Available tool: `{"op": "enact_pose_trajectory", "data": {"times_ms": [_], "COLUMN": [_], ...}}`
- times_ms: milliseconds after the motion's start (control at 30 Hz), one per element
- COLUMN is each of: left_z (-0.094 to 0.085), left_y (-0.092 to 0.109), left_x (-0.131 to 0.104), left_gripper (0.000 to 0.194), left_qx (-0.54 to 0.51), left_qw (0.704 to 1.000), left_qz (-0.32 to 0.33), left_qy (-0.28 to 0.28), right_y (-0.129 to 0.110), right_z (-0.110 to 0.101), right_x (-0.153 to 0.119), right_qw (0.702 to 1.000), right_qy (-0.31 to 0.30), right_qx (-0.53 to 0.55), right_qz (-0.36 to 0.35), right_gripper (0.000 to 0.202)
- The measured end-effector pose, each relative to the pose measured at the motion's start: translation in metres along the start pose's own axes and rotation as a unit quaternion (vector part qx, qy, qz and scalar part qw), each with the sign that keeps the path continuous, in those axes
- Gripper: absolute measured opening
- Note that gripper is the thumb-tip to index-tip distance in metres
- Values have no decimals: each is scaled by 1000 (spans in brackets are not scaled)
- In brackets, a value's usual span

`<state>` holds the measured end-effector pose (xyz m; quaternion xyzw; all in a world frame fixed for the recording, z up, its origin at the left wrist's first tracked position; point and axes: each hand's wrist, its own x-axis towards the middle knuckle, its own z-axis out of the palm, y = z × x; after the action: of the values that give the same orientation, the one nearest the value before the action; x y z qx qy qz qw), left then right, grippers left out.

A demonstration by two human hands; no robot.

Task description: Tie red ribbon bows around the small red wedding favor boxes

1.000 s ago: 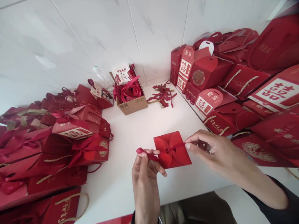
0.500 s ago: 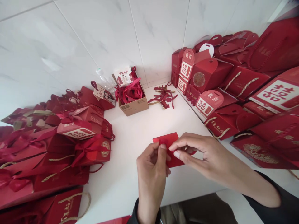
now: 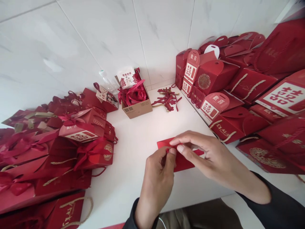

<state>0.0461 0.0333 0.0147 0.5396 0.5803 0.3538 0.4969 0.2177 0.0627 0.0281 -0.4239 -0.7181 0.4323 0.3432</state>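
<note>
A small red box or folded card (image 3: 185, 163) lies in front of me at the middle of the white table. My left hand (image 3: 160, 173) is closed at its left side, thumb and index finger pinched together with a tiny bit of red ribbon (image 3: 167, 150) poking up between them. Over the top of the red piece, my right hand (image 3: 202, 154) has its thumb and index fingertips nearly together. A red ribbon end (image 3: 199, 152) shows beneath that hand. My fingers hide where the ribbon meets the red piece.
A cardboard box (image 3: 137, 109) with red ribbon stands by the wall. Beside it lies a pile of dark red bows (image 3: 168, 99). Many red gift boxes crowd the left (image 3: 94, 152) and right (image 3: 214, 74) sides. A clear plastic bottle (image 3: 105, 78) is behind.
Both hands have shifted slightly, the left a little rightward, and my right fingertips have come over the red piece's upper part. A red tip now shows above my left thumb.
</note>
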Motion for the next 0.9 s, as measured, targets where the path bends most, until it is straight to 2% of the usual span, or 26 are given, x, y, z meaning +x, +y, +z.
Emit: {"op": "enact_pose_trajectory", "data": {"times_ms": [100, 267, 433, 500, 600, 733, 900], "left_z": [-1, -5, -8, -11, -17, -23, -25], "left_y": [-1, 0, -1, -3, -8, -11, -8], "left_x": [0, -3, -1, 0, 1, 0, -2], "left_gripper": [46, 52, 38, 31, 27, 23, 14], "left_qx": [-25, -80, -186, -198, -189, -185, -150], "left_qw": [999, 995, 981, 978, 980, 980, 987], "left_qz": [-16, -50, -56, -57, -65, -70, -51], "left_qy": [-12, -26, -30, -33, -26, -22, -38], "right_y": [3, 2, 4, 8, 14, 18, 18], "right_z": [1, 3, 2, 2, 2, 7, 12], "right_x": [2, 1, -7, -9, -11, -8, 1], "right_qw": [999, 998, 998, 997, 997, 997, 995], "right_qy": [21, 34, -17, -30, -46, -34, -80], "right_qx": [-43, -42, -15, -28, -36, -59, -49], "right_qz": [-19, 20, -51, -65, -44, -21, -32], "right_gripper": [21, 13, 16, 26, 50, 50, 63]}}
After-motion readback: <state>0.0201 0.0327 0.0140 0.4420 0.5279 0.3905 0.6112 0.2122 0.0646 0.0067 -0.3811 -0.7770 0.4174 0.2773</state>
